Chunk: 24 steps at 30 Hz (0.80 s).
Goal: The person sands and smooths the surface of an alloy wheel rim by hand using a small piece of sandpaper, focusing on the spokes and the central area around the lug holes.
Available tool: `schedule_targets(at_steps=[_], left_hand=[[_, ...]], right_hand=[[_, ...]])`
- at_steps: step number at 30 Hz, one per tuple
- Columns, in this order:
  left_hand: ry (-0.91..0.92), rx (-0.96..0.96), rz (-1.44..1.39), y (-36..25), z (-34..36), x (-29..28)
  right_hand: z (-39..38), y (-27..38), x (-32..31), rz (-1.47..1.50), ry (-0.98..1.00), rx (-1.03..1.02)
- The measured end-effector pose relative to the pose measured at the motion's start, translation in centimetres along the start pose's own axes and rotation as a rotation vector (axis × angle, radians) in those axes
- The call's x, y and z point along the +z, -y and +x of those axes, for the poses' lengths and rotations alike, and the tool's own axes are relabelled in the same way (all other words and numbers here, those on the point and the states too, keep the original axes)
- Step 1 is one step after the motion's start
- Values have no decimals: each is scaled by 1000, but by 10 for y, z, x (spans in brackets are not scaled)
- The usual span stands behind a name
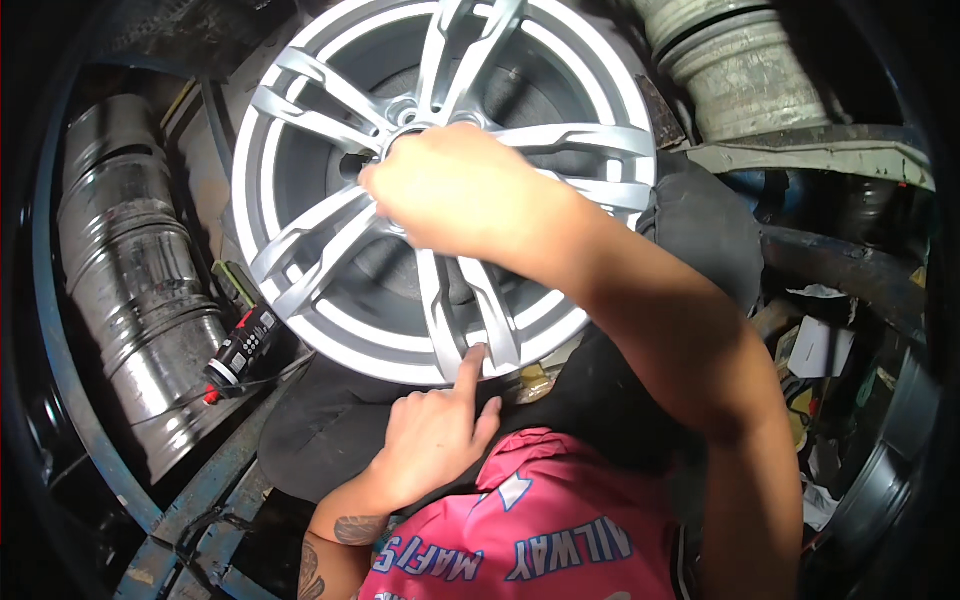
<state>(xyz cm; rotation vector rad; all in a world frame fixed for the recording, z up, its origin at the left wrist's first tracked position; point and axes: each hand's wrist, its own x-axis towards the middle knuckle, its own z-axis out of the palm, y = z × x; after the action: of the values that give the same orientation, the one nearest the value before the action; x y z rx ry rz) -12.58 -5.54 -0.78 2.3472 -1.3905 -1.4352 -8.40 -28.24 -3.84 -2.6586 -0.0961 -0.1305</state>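
Big silver alloy wheel [432, 85], filling upper centre! Below it, a pink jersey [560, 500] with bold blue-edged white lettering. Right hand [450, 185] curls over the hub; whether that grip holds anything, can't tell. Left hand [435, 435], centre-bottom, grip loose, index finger over the wheel's lower edge. Left side: black red-capped bottle [240, 345], white label print.

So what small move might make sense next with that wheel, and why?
Perhaps bring more of the left hand to the near edge of the wheel: only its pointing finger appears to touch there, while the right hand is over the centre, so a fuller grip could steady it.
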Motion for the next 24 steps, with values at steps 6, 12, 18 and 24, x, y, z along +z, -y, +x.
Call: schedule_targets(at_steps=[6,12,18,24], left_hand=[[-77,-27,54,2,-5,-11],[-149,57,-74,18,10,3],[-92,308,-173,60,-10,-65],[-873,-70,-114,154,26,-111]], right_hand=[[-4,16,0,39,125,-9],[1,19,2,49,80,-34],[6,15,-8,41,128,128],[-4,-3,-12,72,-86,185]])
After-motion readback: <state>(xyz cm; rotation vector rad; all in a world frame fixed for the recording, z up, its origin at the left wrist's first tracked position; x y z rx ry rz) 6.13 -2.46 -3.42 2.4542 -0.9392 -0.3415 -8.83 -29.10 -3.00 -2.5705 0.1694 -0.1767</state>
